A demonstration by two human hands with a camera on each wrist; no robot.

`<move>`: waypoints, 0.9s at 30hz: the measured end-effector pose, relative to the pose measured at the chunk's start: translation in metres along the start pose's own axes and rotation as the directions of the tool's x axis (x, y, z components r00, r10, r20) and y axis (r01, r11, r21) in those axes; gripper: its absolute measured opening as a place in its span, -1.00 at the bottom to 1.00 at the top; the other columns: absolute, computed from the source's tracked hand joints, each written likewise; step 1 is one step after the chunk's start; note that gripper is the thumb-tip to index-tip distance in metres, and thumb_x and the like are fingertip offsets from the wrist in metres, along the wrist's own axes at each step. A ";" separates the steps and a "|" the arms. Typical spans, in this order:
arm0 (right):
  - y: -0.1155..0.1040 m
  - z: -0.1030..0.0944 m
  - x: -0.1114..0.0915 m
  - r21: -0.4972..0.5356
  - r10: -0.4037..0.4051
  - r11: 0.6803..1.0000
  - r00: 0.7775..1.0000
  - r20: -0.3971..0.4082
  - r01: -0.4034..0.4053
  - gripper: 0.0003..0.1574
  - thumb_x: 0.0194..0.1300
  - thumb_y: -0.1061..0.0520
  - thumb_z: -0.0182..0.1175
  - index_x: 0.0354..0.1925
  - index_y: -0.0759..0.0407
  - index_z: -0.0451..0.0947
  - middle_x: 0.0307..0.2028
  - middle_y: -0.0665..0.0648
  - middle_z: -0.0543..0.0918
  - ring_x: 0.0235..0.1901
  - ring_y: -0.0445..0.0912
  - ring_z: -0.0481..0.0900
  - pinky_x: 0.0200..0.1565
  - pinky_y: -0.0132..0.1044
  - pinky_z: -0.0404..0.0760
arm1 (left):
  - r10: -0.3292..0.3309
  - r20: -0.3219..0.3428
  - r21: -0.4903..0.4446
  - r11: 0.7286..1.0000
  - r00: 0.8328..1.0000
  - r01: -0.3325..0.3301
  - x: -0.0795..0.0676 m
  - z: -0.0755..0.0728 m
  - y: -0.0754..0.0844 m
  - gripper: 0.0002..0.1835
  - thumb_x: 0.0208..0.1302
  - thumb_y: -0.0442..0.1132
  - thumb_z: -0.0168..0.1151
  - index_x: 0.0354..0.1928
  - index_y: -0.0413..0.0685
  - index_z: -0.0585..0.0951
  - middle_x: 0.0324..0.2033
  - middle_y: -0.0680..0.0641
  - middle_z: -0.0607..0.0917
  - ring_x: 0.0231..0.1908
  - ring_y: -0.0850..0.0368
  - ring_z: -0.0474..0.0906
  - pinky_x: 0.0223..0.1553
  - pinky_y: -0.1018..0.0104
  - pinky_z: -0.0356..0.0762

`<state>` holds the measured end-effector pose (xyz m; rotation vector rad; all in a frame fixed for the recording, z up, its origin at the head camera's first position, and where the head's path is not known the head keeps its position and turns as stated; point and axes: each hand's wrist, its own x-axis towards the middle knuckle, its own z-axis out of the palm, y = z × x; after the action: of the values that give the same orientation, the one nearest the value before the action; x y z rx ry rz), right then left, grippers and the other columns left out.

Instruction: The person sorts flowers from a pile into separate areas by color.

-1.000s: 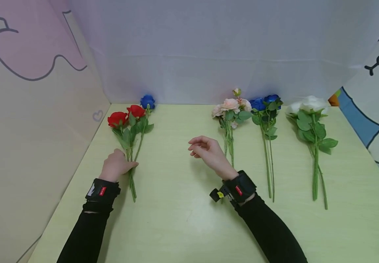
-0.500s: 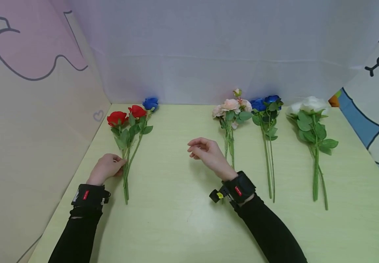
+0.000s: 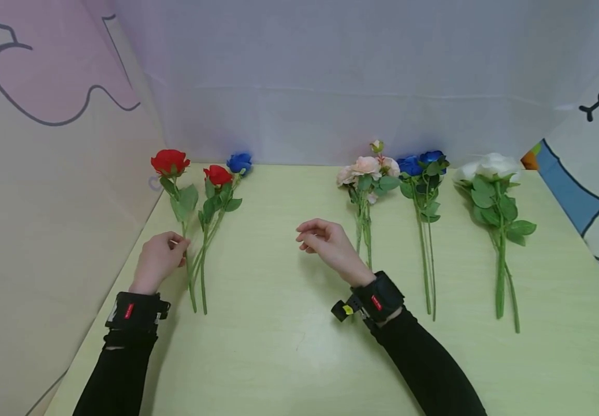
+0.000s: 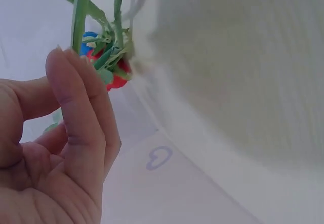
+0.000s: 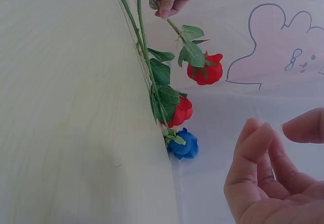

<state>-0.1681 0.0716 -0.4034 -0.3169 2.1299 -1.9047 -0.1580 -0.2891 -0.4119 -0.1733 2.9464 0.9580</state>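
My left hand pinches the stem of a red rose at the left of the table. In the right wrist view that red rose is raised off the surface, its bloom apart from the other flowers. A second red rose and a blue rose lie just to its right, their stems crossing. The left wrist view shows the left fingers against a green stem. My right hand hovers over the middle with loosely bent fingers and holds nothing, nearest the pink flower spray.
Right of the pink spray lie two blue roses on long stems. Farther right are white roses with thick stems. A pale curtain closes off the back of the table, and printed panels stand at both sides.
My left hand first lay across the bunched stems, then drew left and took one red rose by the stem. That rose has risen and parted from the others. The right hand stays put.
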 end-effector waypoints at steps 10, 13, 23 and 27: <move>0.000 -0.005 -0.001 -0.021 -0.010 1.000 1.000 -0.012 0.010 -0.67 0.48 0.24 0.06 0.12 0.34 0.53 -0.07 0.39 0.64 -0.09 0.23 0.65 -0.10 -0.40 0.64 | 0.133 -0.213 0.055 0.991 0.968 -0.124 -0.005 -0.002 0.013 -0.70 0.53 -0.19 0.06 -0.14 -0.36 0.58 -0.52 -0.26 0.68 -0.70 0.24 0.46 -0.63 0.31 0.30; 0.001 -0.011 -0.002 -0.035 -0.010 0.999 1.000 -0.027 0.010 -0.68 0.48 0.23 0.07 0.11 0.32 0.55 -0.14 0.24 0.68 -0.14 0.10 0.68 -0.04 -0.27 0.69 | 0.139 -0.193 0.033 0.990 0.971 -0.135 -0.002 -0.001 0.019 -0.70 0.52 -0.19 0.07 -0.12 -0.37 0.58 -0.46 -0.30 0.69 -0.70 0.26 0.49 -0.63 0.32 0.33; 0.002 -0.034 -0.009 -0.062 0.011 0.998 0.998 -0.064 -0.015 -0.62 0.50 0.22 0.05 0.18 0.38 0.49 0.00 0.41 0.63 -0.21 -0.20 0.65 -0.04 -0.37 0.67 | 0.157 -0.093 -0.016 0.987 0.983 -0.160 0.007 0.014 0.050 -0.73 0.51 -0.22 0.09 -0.09 -0.34 0.60 -0.39 -0.29 0.70 -0.66 0.25 0.55 -0.62 0.34 0.35; 0.003 -0.042 -0.012 -0.105 0.007 0.994 0.995 -0.095 -0.017 -0.62 0.50 0.21 0.05 0.18 0.37 0.50 -0.01 0.36 0.63 -0.16 -0.13 0.66 -0.04 -0.38 0.67 | 0.162 -0.053 -0.035 0.986 0.985 -0.164 0.011 0.023 0.064 -0.72 0.51 -0.19 0.10 -0.07 -0.32 0.62 -0.39 -0.25 0.69 -0.61 0.16 0.59 -0.59 0.34 0.39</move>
<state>-0.1708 0.1157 -0.4009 -0.2394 2.2932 -1.8388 -0.1768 -0.2249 -0.3941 0.0443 3.0275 1.0451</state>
